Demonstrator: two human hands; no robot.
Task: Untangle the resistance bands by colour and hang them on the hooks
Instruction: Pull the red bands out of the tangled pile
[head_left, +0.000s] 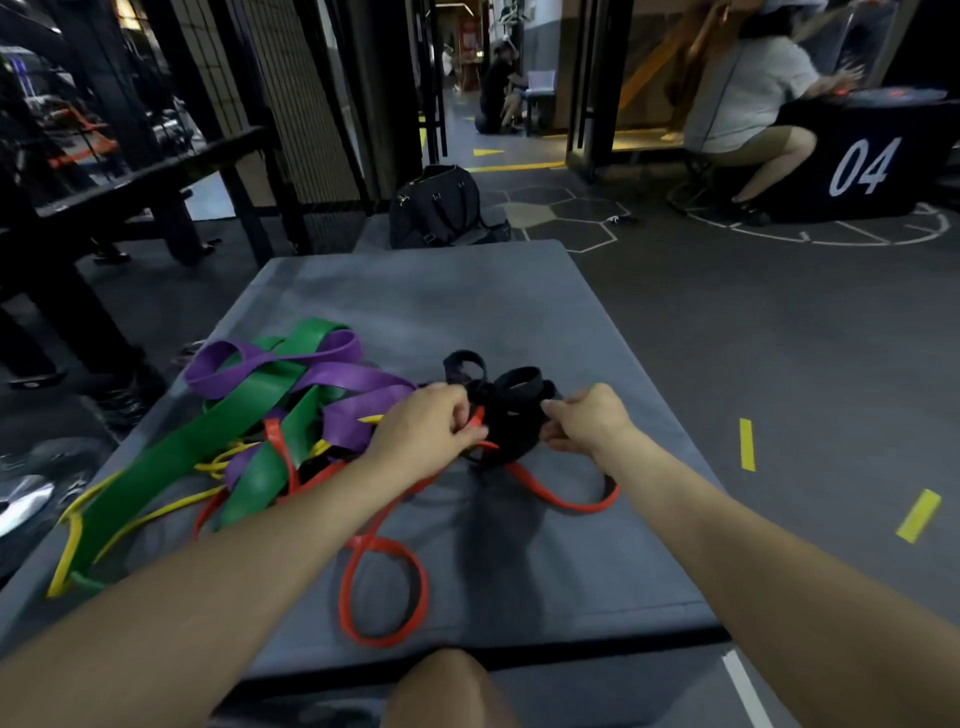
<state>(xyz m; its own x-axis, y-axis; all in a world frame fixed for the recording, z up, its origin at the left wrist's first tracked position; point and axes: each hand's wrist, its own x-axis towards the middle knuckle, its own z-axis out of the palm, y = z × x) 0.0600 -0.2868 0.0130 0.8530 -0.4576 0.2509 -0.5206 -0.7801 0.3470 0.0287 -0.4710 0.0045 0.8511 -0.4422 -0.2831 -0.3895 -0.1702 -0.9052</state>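
Left hand (426, 423): fingers curled, pinching the red band (384, 587), which loops nearer on the grey mat (519, 291). Right hand (587, 418): fingers curled, apparently gripping the black band (511, 397) knotted between both hands. Green band (208, 441), purple band (343, 376) and yellow band (156, 512) lie tangled left of the fingers.

The far half of the grey mat (467, 291) lies bare, open to reach from either side. The left near part is blocked by the heap of green, purple and yellow bands (270, 405). A red band (384, 587) loops across the near middle. A black bag (441, 208) stands just beyond the mat's far edge.
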